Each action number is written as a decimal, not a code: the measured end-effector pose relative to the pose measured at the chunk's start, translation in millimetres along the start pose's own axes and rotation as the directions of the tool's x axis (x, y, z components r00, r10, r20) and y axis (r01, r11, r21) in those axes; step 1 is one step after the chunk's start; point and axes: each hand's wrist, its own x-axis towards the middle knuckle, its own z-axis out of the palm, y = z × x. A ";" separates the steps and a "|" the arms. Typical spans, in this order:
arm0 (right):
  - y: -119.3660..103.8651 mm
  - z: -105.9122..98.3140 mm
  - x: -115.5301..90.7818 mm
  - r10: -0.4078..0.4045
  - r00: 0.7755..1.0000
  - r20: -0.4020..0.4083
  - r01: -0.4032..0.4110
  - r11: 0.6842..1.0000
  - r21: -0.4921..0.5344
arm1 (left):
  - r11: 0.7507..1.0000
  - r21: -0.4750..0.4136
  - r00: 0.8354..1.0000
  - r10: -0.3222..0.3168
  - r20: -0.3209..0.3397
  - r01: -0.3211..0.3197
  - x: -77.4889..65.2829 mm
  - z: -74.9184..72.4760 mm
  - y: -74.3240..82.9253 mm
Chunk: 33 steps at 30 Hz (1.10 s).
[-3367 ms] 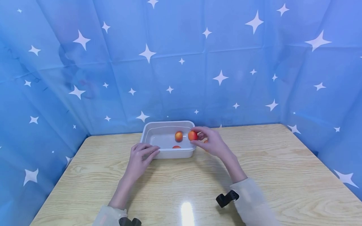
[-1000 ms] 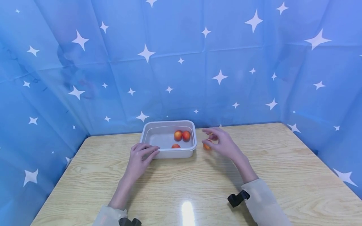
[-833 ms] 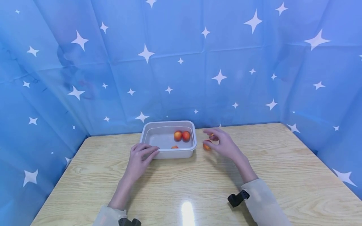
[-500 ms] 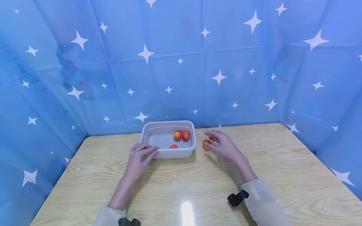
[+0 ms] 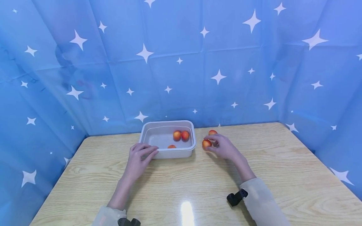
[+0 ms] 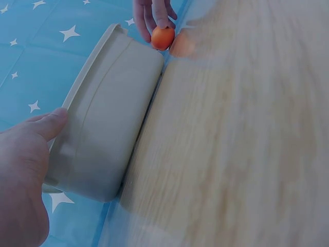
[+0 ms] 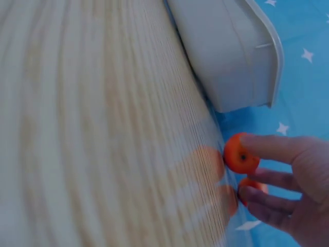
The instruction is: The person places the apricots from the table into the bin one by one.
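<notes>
A pale grey plastic tub (image 5: pixel 175 153) stands near the back of the table with three round red-orange fruits inside: two touching (image 5: pixel 177 135) and one (image 5: pixel 171 146) partly hidden by the front wall. My left hand (image 5: pixel 141 156) pinches the tub's rim at its front left corner, thumb outside in the left wrist view. Just right of the tub, my right hand (image 5: pixel 224 149) has thumb and fingers around another red-orange fruit (image 5: pixel 206 143), low at the tabletop. The right wrist view shows the thumb on this fruit (image 7: pixel 239 157). A further fruit (image 5: pixel 212 132) lies behind that hand.
The wooden table (image 5: pixel 169 188) extends to the front and both sides. A blue curtain (image 5: pixel 181 78) with white stars stands close behind the tub and along both sides. Black wrist cameras (image 5: pixel 237 197) sit at the sleeves.
The fruit that my right hand held over the tub now lies inside. That hand has moved right and closed around the nearer outside fruit. The tub's front fruit has rolled slightly left.
</notes>
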 end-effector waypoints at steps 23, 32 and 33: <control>-3.8 4.5 3.6 0.112 0.994 0.017 -0.112 0.994 -0.004 | 1.000 0.001 1.000 -0.016 0.011 0.016 -0.8 -1.6 -0.6; -14.0 -3.8 3.1 0.094 0.995 -0.030 -0.092 0.993 0.076 | 1.000 -0.003 1.000 -0.005 0.010 0.005 0.1 -1.7 -0.3; -15.3 -4.8 3.5 0.082 0.996 -0.035 -0.079 0.994 0.074 | 1.000 -0.003 1.000 -0.004 0.010 0.004 0.3 -1.8 0.0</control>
